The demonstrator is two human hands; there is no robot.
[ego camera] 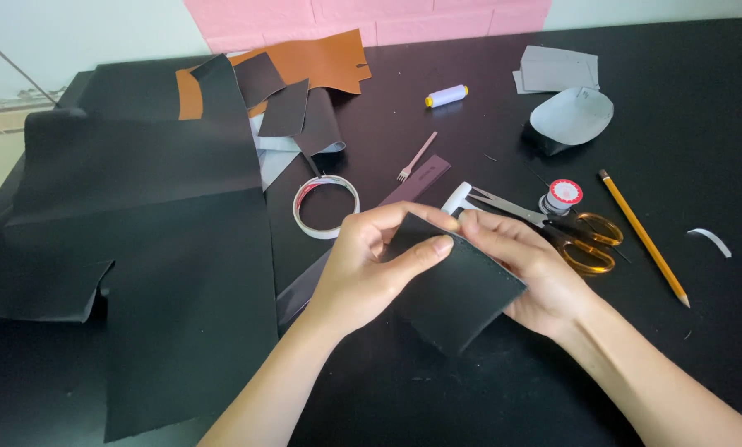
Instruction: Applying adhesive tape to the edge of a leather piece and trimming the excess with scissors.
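Left hand (362, 273) and right hand (532, 269) pinch dark leather piece (453, 290) between fingertips | red-labelled round tin (563, 195) beyond right fingers | black table (702, 124), pink wall (371, 16).

where things lie on the table

the leather piece (458, 290) is held between the left hand (367, 269) and the right hand (536, 273), near the front middle of the table (702, 108). just behind the hands lie the tape ring (327, 206), the ruler (416, 184) and the pricking fork (416, 157). the scissors (573, 232) lie right of the hands, the pencil (644, 238) further right. the large sheet (156, 248) covers the left side. the thread spool (447, 96) lies far back.
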